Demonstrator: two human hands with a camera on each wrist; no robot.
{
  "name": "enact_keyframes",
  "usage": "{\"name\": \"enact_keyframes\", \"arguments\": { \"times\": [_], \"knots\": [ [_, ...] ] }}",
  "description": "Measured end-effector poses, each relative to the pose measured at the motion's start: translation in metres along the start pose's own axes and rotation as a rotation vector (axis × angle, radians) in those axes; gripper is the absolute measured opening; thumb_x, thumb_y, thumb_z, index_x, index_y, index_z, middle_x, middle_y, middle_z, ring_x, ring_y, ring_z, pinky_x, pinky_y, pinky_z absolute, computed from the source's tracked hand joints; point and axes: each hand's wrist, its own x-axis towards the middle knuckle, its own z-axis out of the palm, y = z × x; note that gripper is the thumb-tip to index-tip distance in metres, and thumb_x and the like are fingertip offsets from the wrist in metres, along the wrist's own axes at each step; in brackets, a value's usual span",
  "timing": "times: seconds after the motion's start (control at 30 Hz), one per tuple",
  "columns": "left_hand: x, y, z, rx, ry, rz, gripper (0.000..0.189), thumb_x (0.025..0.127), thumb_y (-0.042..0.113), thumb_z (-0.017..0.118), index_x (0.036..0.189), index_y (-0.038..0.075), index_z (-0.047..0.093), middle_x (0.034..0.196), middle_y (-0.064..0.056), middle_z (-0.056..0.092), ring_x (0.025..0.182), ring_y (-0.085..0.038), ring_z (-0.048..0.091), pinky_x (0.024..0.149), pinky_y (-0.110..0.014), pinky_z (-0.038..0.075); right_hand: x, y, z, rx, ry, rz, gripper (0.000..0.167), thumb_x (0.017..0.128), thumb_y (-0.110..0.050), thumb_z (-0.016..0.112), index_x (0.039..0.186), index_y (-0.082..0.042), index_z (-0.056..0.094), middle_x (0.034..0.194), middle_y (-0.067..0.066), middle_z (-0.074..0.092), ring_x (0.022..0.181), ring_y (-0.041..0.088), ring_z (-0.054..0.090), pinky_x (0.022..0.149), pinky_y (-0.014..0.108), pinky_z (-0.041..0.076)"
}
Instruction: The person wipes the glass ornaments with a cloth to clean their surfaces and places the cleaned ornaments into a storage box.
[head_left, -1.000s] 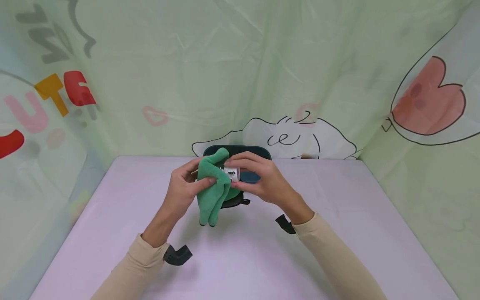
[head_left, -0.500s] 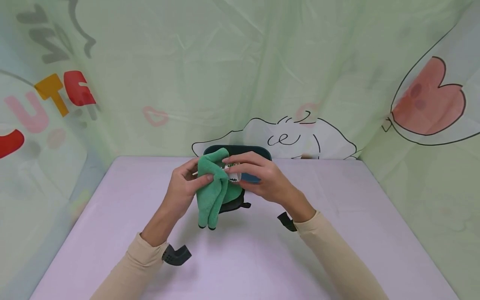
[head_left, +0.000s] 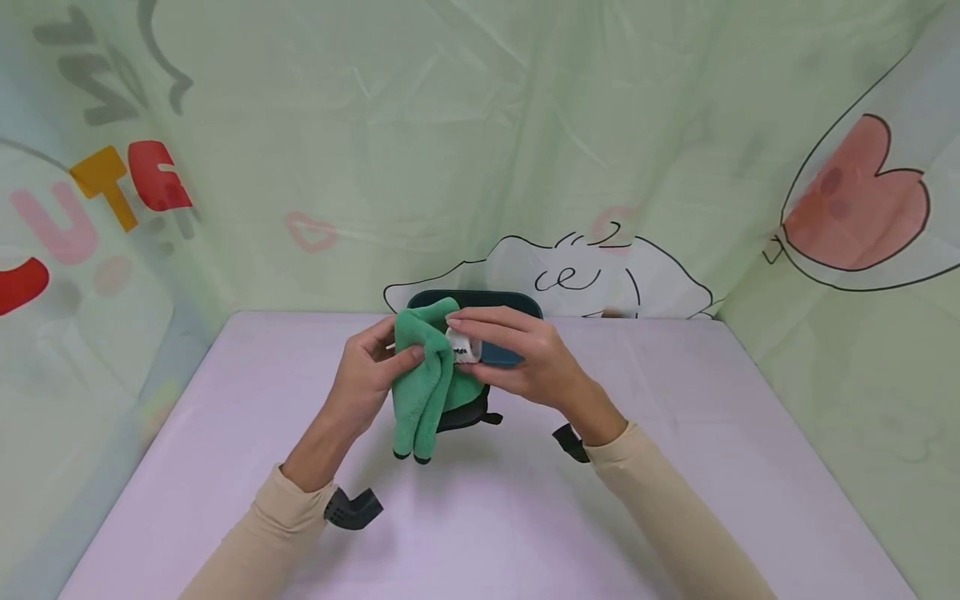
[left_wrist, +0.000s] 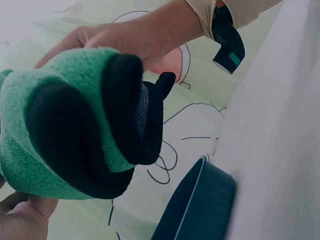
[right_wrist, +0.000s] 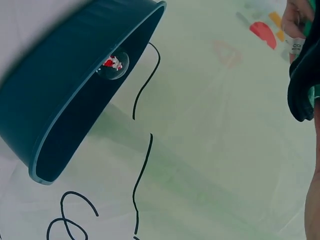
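Note:
A fluffy green cloth with black edging (head_left: 420, 392) hangs folded from my left hand (head_left: 363, 367), whose thumb presses on its front. Against the cloth, my right hand (head_left: 517, 346) pinches a small white cylindrical thing with dark print (head_left: 463, 348) between thumb and fingers. The cloth hides its left end, so I cannot tell its kind. Up close in the left wrist view, the cloth (left_wrist: 75, 125) shows its thick black border, with the right hand (left_wrist: 130, 45) behind it. At the right edge of the right wrist view, a black cloth fold (right_wrist: 302, 80) hangs.
Behind the hands a dark blue bin (head_left: 498, 354) stands at the table's back edge. A clear ball with a red and white figure (right_wrist: 114, 64) shows inside it. The pale lilac table (head_left: 637, 400) meets a printed green curtain (head_left: 360, 167).
The white thing has turned in the right hand, so its print now sits lower. The cloth's hanging ends have sunk slightly and moved a little left. The bin has stayed put.

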Motion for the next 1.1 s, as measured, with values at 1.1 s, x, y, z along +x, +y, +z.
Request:
{"name": "enact_keyframes", "arguments": {
  "times": [1.1],
  "knots": [
    [-0.001, 0.002, -0.001, 0.154, 0.006, 0.065, 0.05, 0.087, 0.001, 0.078, 0.135, 0.005, 0.064, 0.13, -0.007, 0.064, 0.114, -0.029, 0.064, 0.086, -0.033, 0.059, 0.001, -0.011, 0.0, 0.201, -0.041, 0.494, 0.036, 0.088, -0.007, 0.08, 0.123, -0.006, 0.07, 0.104, 0.004, 0.072, 0.083, 0.013, 0.07, 0.076, 0.03, 0.061]
  ]
}}
